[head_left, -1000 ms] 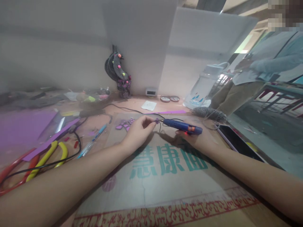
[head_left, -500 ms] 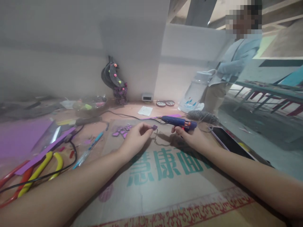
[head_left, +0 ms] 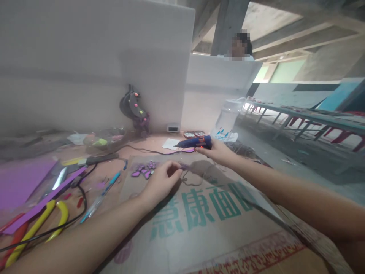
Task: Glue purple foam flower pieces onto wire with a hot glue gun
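My left hand (head_left: 165, 177) pinches a small purple piece (head_left: 184, 166) between thumb and fingertips, just above the cardboard. A thin grey cord (head_left: 190, 184) trails from this piece in a loose curl. In my right hand (head_left: 218, 151) is a dark blue hot glue gun (head_left: 194, 142), its handle gripped and a small red light showing. The gun's nozzle points left, above and slightly behind the pinched piece, apart from it. Beside my left hand lie several purple shapes with dark edging (head_left: 142, 172). Printed cardboard (head_left: 205, 236) lies beneath both hands.
At the left are purple sheets (head_left: 25, 177), yellow-handled scissors (head_left: 32, 232), a blue pen (head_left: 104, 194) and a black cable. A decorated grey ornament (head_left: 135, 110) leans on the back panel. A water bottle (head_left: 226, 120) stands back right; a person (head_left: 241, 49) is beyond.
My right hand has carried the glue gun left and away from me, its nozzle now past the pinched piece. The left hand keeps its pinch. The camera view has shifted, and the person appears farther left.
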Available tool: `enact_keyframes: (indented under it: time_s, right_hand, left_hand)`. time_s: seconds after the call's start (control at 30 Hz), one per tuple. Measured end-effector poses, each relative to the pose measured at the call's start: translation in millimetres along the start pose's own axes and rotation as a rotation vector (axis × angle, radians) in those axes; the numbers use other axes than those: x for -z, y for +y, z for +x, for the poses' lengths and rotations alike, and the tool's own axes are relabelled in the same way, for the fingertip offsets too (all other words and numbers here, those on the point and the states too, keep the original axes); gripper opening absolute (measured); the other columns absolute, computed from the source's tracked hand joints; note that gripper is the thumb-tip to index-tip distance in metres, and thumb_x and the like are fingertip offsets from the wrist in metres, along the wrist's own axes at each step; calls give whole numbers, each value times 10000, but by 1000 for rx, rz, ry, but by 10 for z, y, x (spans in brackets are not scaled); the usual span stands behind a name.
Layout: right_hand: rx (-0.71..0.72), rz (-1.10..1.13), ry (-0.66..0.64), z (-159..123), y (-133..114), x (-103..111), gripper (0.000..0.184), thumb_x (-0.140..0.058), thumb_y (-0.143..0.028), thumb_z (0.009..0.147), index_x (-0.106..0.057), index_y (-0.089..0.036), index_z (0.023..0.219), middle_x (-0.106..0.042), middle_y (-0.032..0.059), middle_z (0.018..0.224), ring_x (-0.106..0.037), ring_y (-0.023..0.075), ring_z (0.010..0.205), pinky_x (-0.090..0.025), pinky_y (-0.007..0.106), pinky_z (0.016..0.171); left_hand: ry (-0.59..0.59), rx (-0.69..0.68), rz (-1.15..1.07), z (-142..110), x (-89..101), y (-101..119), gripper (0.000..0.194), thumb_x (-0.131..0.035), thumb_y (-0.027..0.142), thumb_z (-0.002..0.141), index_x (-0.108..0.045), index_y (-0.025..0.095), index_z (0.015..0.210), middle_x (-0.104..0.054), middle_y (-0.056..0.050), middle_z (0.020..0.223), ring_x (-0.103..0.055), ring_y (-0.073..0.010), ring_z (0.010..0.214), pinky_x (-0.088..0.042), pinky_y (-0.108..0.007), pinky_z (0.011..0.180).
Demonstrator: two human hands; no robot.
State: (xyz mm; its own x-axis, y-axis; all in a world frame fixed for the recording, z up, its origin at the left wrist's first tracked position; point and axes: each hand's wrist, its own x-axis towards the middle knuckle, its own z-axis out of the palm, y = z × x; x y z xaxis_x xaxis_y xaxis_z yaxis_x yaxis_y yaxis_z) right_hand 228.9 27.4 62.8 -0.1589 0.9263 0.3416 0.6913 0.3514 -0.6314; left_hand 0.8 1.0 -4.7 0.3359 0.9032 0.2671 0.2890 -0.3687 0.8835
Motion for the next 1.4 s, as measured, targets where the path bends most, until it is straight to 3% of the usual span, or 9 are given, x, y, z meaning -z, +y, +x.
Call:
enact_keyframes:
  time_s: [0.3, 0.47, 0.6, 0.87, 0.93, 1.0, 1.17, 1.3, 1.4]
  right_hand:
    - [-26, -124, 56, 902, 248, -276, 281, -650, -319, 824, -691, -143, 1040, -736, 105, 992, -661, 246, 943, -486, 353, 848]
    - [-94, -90, 34, 1008, 422, -557, 251, -643, -276, 822, -698, -131, 1019, -742, 100, 940, -670, 224, 853, -500, 304, 767]
    - [-127, -67, 6, 970, 456, -585, 240, -651, -307, 820, -699, -145, 990, -740, 91, 880, -668, 211, 778, -501, 293, 711]
    - [-145, -50, 205, 424, 319, -213, 296, -495, -399, 921, -619, -136, 975, -683, 124, 984, -615, 208, 907, -476, 329, 814]
    - [-140, 43, 103, 121, 209, -212, 352, -463, -478, 925, -614, -167, 861, -672, 63, 790, -599, 151, 673, -493, 280, 655]
    - [-215, 436, -98, -179, 78, -273, 309, -526, -490, 893, -554, -189, 828, -655, 35, 760, -542, 110, 530, -463, 249, 514]
    - [-424, 951, -308, -567, -203, -434, 402, -746, -391, 742, -388, -235, 841, -632, -12, 771, -634, 136, 571, -499, 244, 478]
    - [-390, 1017, -421, -583, -222, -411, 418, -732, -354, 753, -387, -238, 959, -644, -4, 817, -610, 113, 573, -501, 248, 512]
    - [-236, 792, -358, -603, -145, -408, 361, -676, -328, 801, -411, -238, 1029, -559, -68, 663, -531, 97, 514, -454, 232, 491]
  left_hand:
    - [-1, 32, -44, -4, -8, 52, 152, -555, 330, 853, -593, 184, 874, -649, -12, 810, -602, -171, 767, -441, -285, 715]
    - [3, 35, -50, 4, -11, 70, 147, -572, 322, 837, -599, 179, 858, -653, -12, 799, -602, -166, 757, -440, -275, 707]
    - [5, 28, -60, 1, -13, 58, 141, -566, 317, 840, -604, 183, 859, -656, -7, 800, -601, -162, 751, -438, -269, 693]
    - [32, 8, -59, 16, -10, 13, 155, -566, 335, 848, -608, 188, 873, -661, -11, 821, -606, -164, 763, -448, -281, 712]
    - [29, 1, -54, 14, -4, 24, 155, -567, 331, 850, -609, 184, 876, -663, -15, 826, -607, -164, 765, -450, -282, 715]
    - [38, -4, -58, 7, 4, 41, 165, -559, 339, 860, -607, 182, 876, -663, -16, 824, -607, -163, 769, -451, -279, 711]
    - [63, -32, -25, -17, 28, 94, 179, -554, 341, 871, -610, 177, 915, -675, -28, 874, -617, -172, 808, -457, -287, 741]
    - [62, -14, 3, -27, 39, 133, 172, -554, 327, 866, -609, 171, 915, -679, -34, 885, -623, -179, 824, -460, -297, 764]
    - [59, 9, 38, -29, 39, 157, 166, -564, 322, 853, -614, 172, 906, -669, -25, 859, -612, -174, 793, -453, -288, 733]
